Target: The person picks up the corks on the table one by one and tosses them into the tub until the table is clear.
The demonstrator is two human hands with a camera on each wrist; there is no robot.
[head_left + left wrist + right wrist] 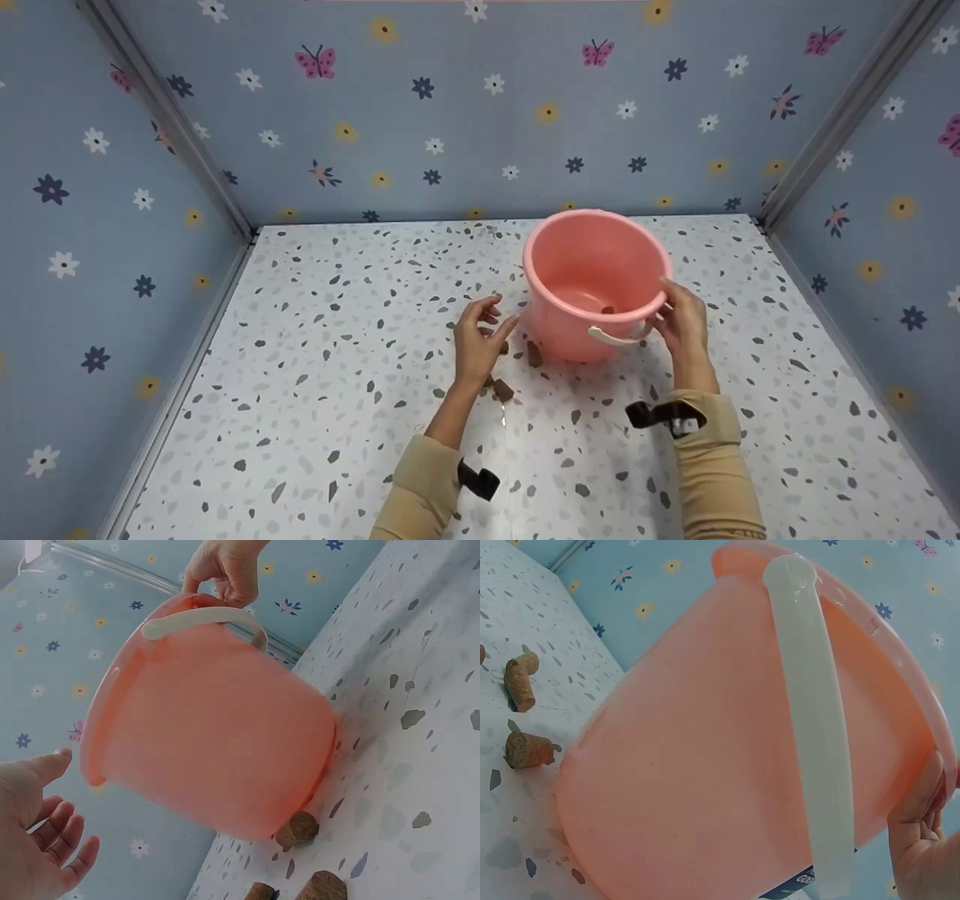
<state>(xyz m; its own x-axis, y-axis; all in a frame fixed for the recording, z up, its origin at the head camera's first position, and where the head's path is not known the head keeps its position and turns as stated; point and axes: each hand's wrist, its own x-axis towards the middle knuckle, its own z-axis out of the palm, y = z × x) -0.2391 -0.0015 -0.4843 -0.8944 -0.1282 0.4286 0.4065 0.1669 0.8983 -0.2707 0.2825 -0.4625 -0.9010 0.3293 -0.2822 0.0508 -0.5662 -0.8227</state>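
In the head view's centre, the left hand (477,346) holds nothing, fingers loosely spread, near brown tapered cork pieces (503,390). Right of centre is a round pink plastic bucket (564,331) with a white plastic handle (611,339), likely light, smooth and fairly stiff, best taken by its rim (528,262), where the right hand (685,318) pinches it.

Brown cylindrical corks (503,390) are lying before and left of the round pink plastic bucket (566,326), a small brown piece (607,309) resting inside it.
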